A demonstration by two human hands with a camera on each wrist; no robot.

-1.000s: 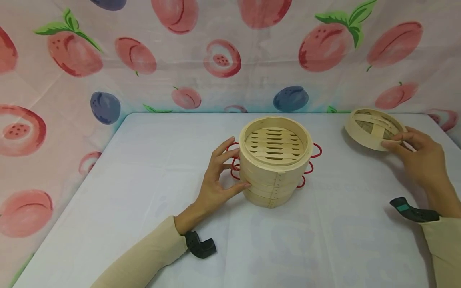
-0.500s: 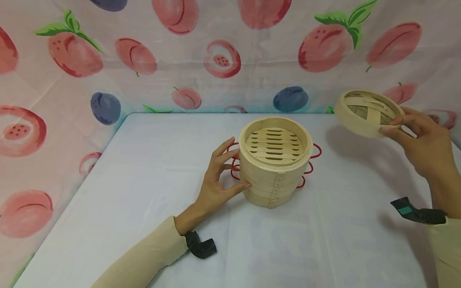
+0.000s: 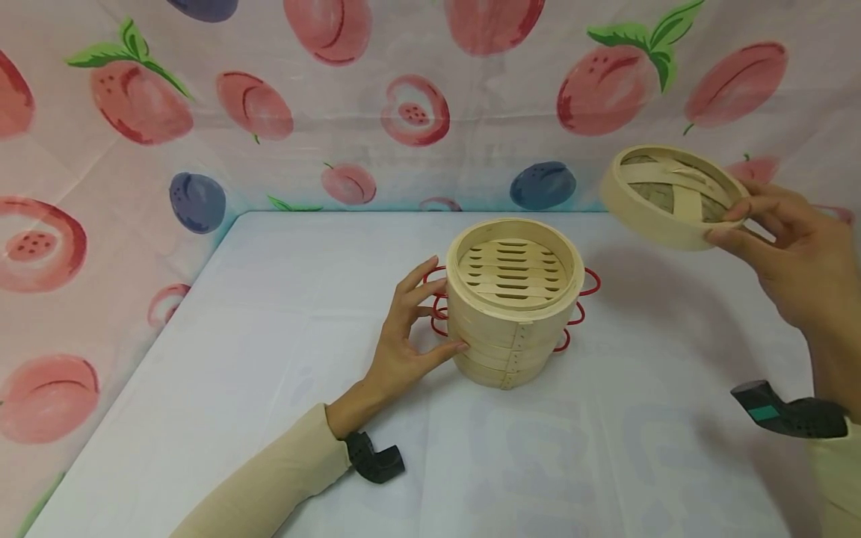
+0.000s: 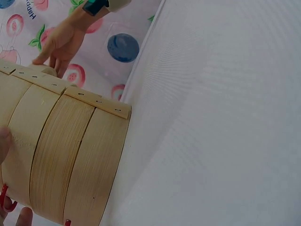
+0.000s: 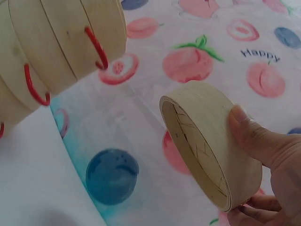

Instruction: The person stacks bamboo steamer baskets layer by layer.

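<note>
A round bamboo steamer [image 3: 487,332] stands upright on the white table, its stacked tiers fitted with red loop handles [image 3: 592,282]. Its top is uncovered, so the slotted bamboo rack [image 3: 514,269] shows inside. With thumb in front and fingers at the handles on the left side, my left hand [image 3: 397,340] holds the steamer. My right hand [image 3: 800,258] pinches the rim of the woven bamboo lid [image 3: 686,202], which hangs tilted in the air right of and behind the steamer. In the right wrist view the lid's [image 5: 216,127] hollow underside faces towards the steamer [image 5: 66,42].
A white cloth [image 3: 269,299] covers the table. Behind and to the left hangs a fruit-print curtain [image 3: 471,112], meeting the table's far edge. Dark wrist cameras [image 3: 377,459] sit at both sleeves.
My right hand has raised the lid off the far right of the table and carried it up and a little leftward. The left hand and the steamer have stayed put.
</note>
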